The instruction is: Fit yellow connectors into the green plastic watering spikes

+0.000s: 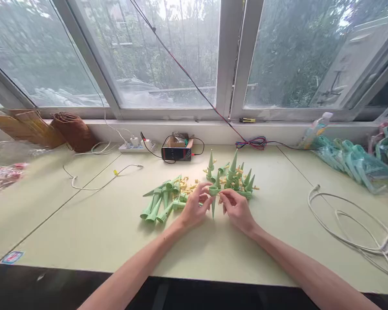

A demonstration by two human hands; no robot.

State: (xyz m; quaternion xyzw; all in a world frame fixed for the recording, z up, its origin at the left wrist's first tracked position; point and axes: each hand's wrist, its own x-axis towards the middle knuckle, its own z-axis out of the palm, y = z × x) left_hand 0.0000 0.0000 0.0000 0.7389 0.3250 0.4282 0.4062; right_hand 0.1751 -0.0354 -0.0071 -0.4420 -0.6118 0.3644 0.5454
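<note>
Our forearms reach over table. L hand has its grip closed on a green cone, tip down, betw. hands; R hand is at its side, maybe pinching one of yellow pegs, we can't tell. Step seems peg fitting; next prob. needs steady hold.

looks like you're in a workshop tbh | pale bench by windows | green plastic parts piled up

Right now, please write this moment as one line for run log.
left hand: holds green cone, point down | right hand: at cone's wide end | left: cone pile, small yellow parts | beyond: standing cones
</note>
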